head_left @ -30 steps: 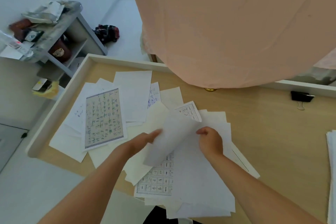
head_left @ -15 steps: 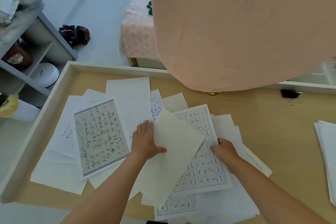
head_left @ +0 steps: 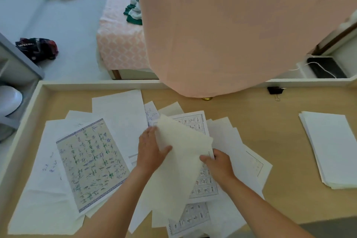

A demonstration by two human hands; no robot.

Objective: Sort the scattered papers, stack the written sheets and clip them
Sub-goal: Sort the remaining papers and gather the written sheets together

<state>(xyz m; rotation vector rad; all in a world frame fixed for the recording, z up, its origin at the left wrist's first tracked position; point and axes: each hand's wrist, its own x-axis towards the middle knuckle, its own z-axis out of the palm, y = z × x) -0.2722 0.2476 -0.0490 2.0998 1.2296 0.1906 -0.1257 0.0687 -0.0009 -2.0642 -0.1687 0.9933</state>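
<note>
While left hand (head_left: 152, 150) pinches limp cream sheet (head_left: 179, 176), right hand (head_left: 218, 164) grips gridded sheet (head_left: 205, 183).

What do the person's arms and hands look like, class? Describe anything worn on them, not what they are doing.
The left forearm and right forearm are bare to the picture's lower edge: no sleeve shows. The left hand and right hand wear no gloves, and no watch, bracelet or ring is visible.
</note>
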